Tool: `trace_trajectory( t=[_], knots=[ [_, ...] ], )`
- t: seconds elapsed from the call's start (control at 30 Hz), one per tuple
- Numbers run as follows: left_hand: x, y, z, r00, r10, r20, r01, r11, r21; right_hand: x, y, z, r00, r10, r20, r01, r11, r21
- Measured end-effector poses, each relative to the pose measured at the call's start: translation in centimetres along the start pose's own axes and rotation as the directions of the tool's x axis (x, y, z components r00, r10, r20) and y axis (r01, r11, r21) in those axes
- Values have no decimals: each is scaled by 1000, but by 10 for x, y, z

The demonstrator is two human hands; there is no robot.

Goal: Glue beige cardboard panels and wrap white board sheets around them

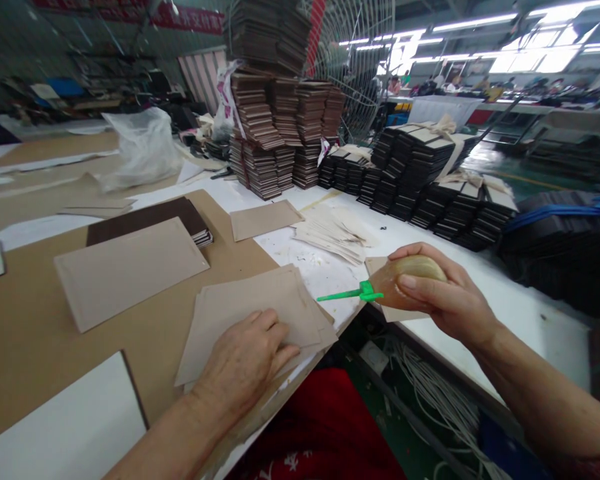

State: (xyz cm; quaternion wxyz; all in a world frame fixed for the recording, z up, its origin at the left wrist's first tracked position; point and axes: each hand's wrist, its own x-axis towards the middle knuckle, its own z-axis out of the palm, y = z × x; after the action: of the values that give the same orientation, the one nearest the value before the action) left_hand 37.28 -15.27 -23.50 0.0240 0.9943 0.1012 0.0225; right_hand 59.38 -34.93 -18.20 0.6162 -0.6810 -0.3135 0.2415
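In my right hand [455, 293] is an amber squeeze glue bottle [387, 283], lying on its side in the air, with a green nozzle [343, 295] pointing left. My fingers and thumb wrap round its body. My left hand [253, 347] rests on a loose stack of beige sheets [250, 297] near the table's front edge. Its fingers are slightly bent and hold nothing that I can see. Behind the bottle, a small beige piece [400, 315] is partly hidden. Farther left, a larger beige panel [130, 270] leans over dark brown panels [145, 220].
Tall bundles of brown pieces [265, 133] and lower bundles of black pieces [415, 167] line the back. Thin pale strips [333, 233] lie mid-table. A white board [65, 420] is at lower left, a clear plastic bag [145, 150] farther back. Cables [430, 380] hang below the edge.
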Motion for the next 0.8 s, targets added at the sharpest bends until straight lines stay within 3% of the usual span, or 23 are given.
trace_trajectory(
  t=[0.13, 0.33, 0.47, 0.6, 0.7, 0.8],
  knots=[
    [5, 0, -2, 992, 124, -7, -123, 990, 63, 1, 1, 1, 1000, 5, -5, -5, 1000, -23],
    [6, 4, 1, 946, 324, -15, -316, 931, 184, 1, 2, -1, 999, 26, 27, -25, 1000, -8],
    [4, 1, 3, 938, 343, -56, -321, 916, 239, 0, 3, 0, 1000, 17, 15, -17, 1000, 16],
    [2, -5, -1, 919, 374, -121, -326, 896, 301, 3, 1, -1, 998, 0, -68, 4, 998, 57],
    [2, -13, -14, 910, 368, -191, -289, 893, 345, 3, -7, -4, 994, -17, -104, 28, 995, 98],
    [-4, -19, -38, 931, 277, -237, -171, 906, 387, -4, -14, -2, 996, 2, -92, 10, 991, 135]
  ],
)
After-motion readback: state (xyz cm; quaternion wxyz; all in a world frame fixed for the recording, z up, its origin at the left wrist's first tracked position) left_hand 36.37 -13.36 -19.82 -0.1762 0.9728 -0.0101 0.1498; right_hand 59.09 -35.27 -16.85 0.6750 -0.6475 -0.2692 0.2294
